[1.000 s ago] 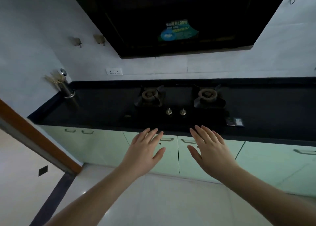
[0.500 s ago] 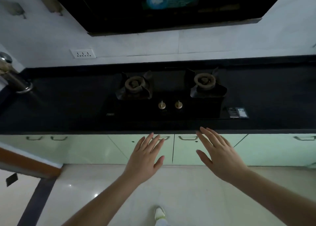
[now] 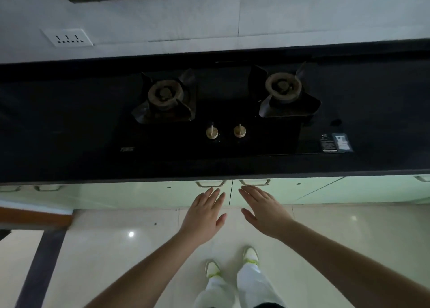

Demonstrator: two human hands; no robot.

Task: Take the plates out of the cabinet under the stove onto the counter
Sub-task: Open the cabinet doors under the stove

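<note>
1. The black surface (image 3: pixel 69 126) runs the full width of the view, with a pale wall behind it carrying a white socket plate (image 3: pixel 67 37).
2. Set into the surface is a black glass gas stove (image 3: pixel 223 140) with a left burner (image 3: pixel 165 95), a right burner (image 3: pixel 283 88) and two brass knobs (image 3: pixel 212 132) side by side near its front edge; a label sticker (image 3: pixel 337 142) lies at its right front corner.
3. Under the stove, two pale green cabinet doors (image 3: pixel 162 193) meet at a vertical seam and are both closed, so the plates inside cannot be seen and their look and orientation cannot be told.
4. Each door bears a metal bar handle lying horizontally just below the surface's edge: the left handle (image 3: pixel 210 183) and the right handle (image 3: pixel 254 182), one either side of the seam.
5. The left hand (image 3: pixel 204 214) is held flat, fingers straight and together, fingertips just below the left handle, holding nothing.
6. The right hand (image 3: pixel 263 211) is likewise flat and empty, fingers pointing up-left toward the right handle.
7. White shoes (image 3: pixel 250 254) stand on the glossy tiled floor (image 3: pixel 116 249).
</note>
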